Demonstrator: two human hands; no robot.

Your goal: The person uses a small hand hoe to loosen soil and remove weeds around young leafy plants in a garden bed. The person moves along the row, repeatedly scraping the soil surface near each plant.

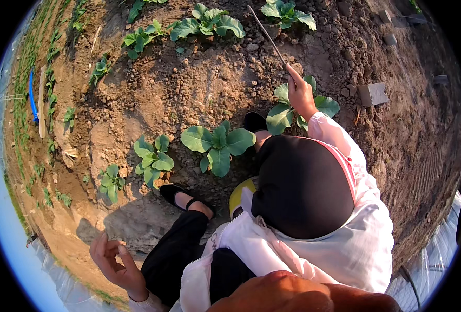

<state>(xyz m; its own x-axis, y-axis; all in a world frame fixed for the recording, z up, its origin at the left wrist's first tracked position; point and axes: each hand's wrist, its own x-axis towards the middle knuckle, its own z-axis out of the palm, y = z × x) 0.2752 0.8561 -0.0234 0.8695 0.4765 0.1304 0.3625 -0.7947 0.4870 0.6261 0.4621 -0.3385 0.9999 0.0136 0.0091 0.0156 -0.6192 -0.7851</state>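
My right hand [302,95] grips one end of a thin rod [267,36], index finger laid along it. The rod slants up and left over bare, cloddy soil [211,82], its tip between two leafy plants. Just under that hand grows a broad-leaved, cabbage-like plant [280,119], partly covered by my wrist. My left hand [115,261] hangs at the lower left with fingers loosely curled and apart, holding nothing. Another broad-leaved plant [219,147] stands in front of my shoes, with a smaller one [152,160] to its left.
My black shoes [173,195] stand close to the plants. More cabbage-like plants [207,25] grow farther ahead. A grey block [372,94] lies to the right. At the left are a blue pipe [32,95] and a wooden strip [42,103]. Clear plastic sheeting [429,253] borders the lower right.
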